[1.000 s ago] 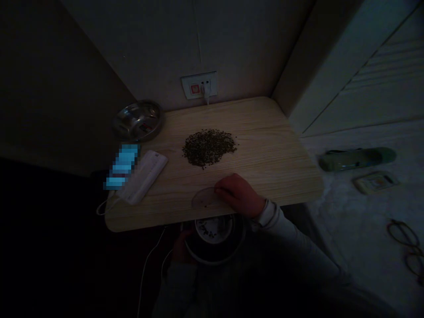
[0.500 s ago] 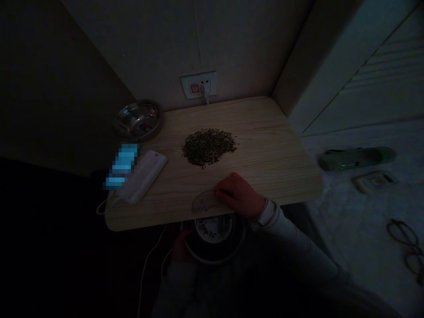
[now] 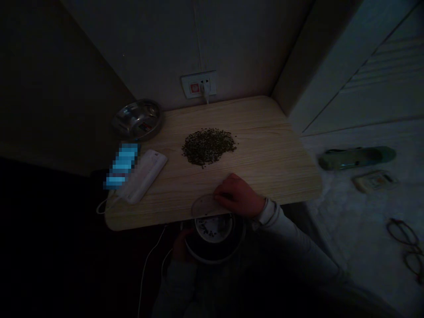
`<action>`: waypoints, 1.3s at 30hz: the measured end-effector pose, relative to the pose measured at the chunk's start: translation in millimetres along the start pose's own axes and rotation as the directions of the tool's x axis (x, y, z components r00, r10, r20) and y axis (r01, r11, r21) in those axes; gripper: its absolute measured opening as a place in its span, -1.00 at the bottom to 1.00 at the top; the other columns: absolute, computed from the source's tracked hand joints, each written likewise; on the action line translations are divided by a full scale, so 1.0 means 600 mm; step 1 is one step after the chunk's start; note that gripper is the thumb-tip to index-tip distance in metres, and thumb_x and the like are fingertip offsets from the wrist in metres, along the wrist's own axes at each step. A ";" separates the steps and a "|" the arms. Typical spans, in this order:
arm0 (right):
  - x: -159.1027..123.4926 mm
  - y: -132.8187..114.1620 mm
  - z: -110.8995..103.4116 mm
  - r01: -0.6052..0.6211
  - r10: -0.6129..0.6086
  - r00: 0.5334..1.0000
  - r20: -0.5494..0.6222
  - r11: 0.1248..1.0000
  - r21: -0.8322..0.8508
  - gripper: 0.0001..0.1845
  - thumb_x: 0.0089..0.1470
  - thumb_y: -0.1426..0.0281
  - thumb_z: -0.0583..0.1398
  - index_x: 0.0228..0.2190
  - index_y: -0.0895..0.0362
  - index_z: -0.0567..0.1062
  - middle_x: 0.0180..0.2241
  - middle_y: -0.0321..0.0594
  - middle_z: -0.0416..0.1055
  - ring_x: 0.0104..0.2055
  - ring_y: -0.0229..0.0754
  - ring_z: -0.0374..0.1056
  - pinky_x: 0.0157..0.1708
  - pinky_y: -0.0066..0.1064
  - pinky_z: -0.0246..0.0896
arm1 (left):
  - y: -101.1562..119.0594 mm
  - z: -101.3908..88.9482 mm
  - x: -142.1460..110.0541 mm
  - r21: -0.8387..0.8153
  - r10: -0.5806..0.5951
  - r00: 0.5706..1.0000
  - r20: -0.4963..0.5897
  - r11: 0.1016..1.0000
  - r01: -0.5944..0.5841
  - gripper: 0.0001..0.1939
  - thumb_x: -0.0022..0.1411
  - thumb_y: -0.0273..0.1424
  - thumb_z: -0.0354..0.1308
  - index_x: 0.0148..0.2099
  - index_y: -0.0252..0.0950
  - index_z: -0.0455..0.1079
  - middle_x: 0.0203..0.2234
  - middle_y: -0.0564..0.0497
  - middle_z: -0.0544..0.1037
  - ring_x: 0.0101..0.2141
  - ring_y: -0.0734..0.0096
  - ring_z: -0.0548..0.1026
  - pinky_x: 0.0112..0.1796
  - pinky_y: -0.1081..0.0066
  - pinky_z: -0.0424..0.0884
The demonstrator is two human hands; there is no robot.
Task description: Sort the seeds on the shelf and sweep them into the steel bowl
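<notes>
My right hand (image 3: 239, 194) rests at the table's front edge, its thumb and fingers pinched on a thin, see-through round disc (image 3: 202, 206). Below that edge is a dark round bowl (image 3: 215, 255) with a lighter rim. Inside it sits a white dish (image 3: 221, 225) with small dark bits scattered in it. My left hand (image 3: 181, 245) grips the bowl's left side; deep shadow hides some of its fingers. Beyond my right hand, a flat heap of small dark grains, like seeds (image 3: 208, 146), lies spread on the wooden table (image 3: 271, 154).
At the table's left stand a steel bowl (image 3: 137, 119), a lit phone (image 3: 122, 165) and a white power bank (image 3: 142, 176) with a cable. A wall socket (image 3: 198, 85) holds a plug. On the pale bedding lie a green bottle (image 3: 357, 157), a small box (image 3: 374, 181) and glasses (image 3: 402, 234).
Both hands, the disc and the bowl stay almost where they were. The dark bits in the white dish look slightly shifted.
</notes>
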State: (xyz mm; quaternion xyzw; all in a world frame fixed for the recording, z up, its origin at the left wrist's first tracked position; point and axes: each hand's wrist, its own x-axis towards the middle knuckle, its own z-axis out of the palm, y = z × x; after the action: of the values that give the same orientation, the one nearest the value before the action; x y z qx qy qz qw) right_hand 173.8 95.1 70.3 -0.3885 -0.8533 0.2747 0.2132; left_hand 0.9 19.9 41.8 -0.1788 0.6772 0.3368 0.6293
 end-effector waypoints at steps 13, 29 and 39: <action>-0.001 -0.003 -0.004 0.001 -0.001 1.000 0.025 0.999 0.035 -0.85 -0.05 0.38 0.06 -0.49 0.16 0.41 -0.57 -0.29 0.38 -0.45 -0.30 0.25 -0.28 -0.38 -0.07 | -0.005 -0.005 0.005 -0.016 0.017 0.998 0.065 1.000 -0.016 -0.60 0.05 -0.55 -0.12 -0.75 -0.41 0.35 -0.79 -0.08 0.43 -0.64 0.34 0.43 -0.45 0.38 0.35; 0.002 -0.004 -0.001 -0.120 0.134 0.972 -0.195 0.990 0.080 -0.80 0.02 0.39 0.01 -0.43 0.19 0.40 -0.52 -0.24 0.36 -0.43 -0.28 0.21 -0.35 -0.44 0.02 | -0.005 -0.017 0.031 0.006 0.037 0.996 0.080 0.999 -0.037 -0.59 0.05 -0.56 -0.12 -0.76 -0.43 0.36 -0.79 -0.07 0.44 -0.71 0.41 0.38 -0.54 0.41 0.32; 0.001 -0.001 0.002 -0.056 0.054 0.995 -0.089 0.998 -0.025 -0.78 0.02 0.37 0.00 -0.40 0.17 0.41 -0.53 -0.24 0.38 -0.42 -0.26 0.24 -0.30 -0.38 -0.03 | -0.005 -0.012 0.024 0.003 0.062 0.997 0.035 0.998 -0.062 -0.58 0.03 -0.58 -0.10 -0.80 -0.38 0.31 -0.82 -0.05 0.41 -0.71 0.40 0.39 -0.55 0.40 0.32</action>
State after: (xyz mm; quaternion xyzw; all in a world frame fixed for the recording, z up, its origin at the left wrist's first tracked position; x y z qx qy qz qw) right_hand 172.7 95.0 69.8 -0.4264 -0.8359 0.2511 0.2376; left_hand -4.6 15.8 27.0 -0.1507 0.6720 0.3578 0.6306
